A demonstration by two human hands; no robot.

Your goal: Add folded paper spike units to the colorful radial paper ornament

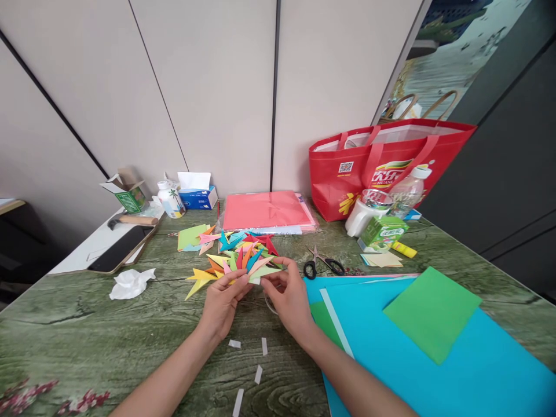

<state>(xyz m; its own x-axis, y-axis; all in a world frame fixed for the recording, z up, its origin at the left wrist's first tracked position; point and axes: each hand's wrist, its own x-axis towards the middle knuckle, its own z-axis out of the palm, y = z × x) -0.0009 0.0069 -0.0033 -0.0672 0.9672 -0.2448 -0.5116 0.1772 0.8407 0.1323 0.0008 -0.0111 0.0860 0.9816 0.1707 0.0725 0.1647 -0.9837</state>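
My left hand (223, 298) and my right hand (286, 295) meet over the middle of the table. Between their fingertips they pinch a pale green folded paper piece (268, 272). Right behind it lies a heap of pointed folded paper pieces (212, 269) in yellow, orange, red, pink and blue; whether some are joined to the held piece cannot be made out. Part of a clear ring (270, 304), perhaps a tape roll, shows beneath my right hand. Several small white strips (259, 374) lie on the table between my forearms.
Black-handled scissors (322, 265) lie open beyond my right hand. Blue sheets (391, 324) with a green square (434, 313) cover the right side. A red bag (336, 191), a green carton (382, 233), a phone (121, 249), a hammer (136, 220) and crumpled tissue (131, 284) stand or lie around.
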